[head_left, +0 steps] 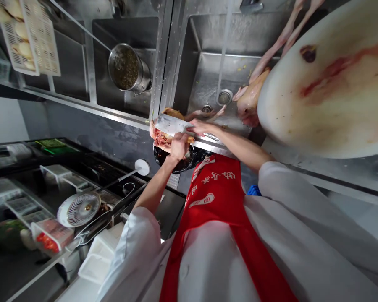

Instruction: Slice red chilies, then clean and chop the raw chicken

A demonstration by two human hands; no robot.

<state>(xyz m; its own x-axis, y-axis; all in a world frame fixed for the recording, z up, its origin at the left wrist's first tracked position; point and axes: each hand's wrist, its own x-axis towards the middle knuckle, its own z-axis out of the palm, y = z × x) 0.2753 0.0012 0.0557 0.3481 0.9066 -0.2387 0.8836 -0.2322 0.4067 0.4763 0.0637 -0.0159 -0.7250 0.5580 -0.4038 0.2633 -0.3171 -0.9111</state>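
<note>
My right hand (201, 127) is closed round the handle end of a broad cleaver (171, 124), whose blade lies over an opened bird carcass (162, 139) at the sink's front edge. With closed fingers, my left hand (179, 146) grips the near side of the carcass, just below the blade. Red flesh shows at the carcass's left; its legs reach right into the sink (208, 75). Beneath my left hand is a container lined with a black bag (195, 157), partly hidden by my hand and the carcass.
A round cutting board (340, 84) with red stains fills the upper right. Another plucked bird (250, 98) lies beside it in the sink. A metal pot (124, 67) stands in the left basin. White baskets (28, 37) are at the upper left, a fan (78, 209) at the lower left.
</note>
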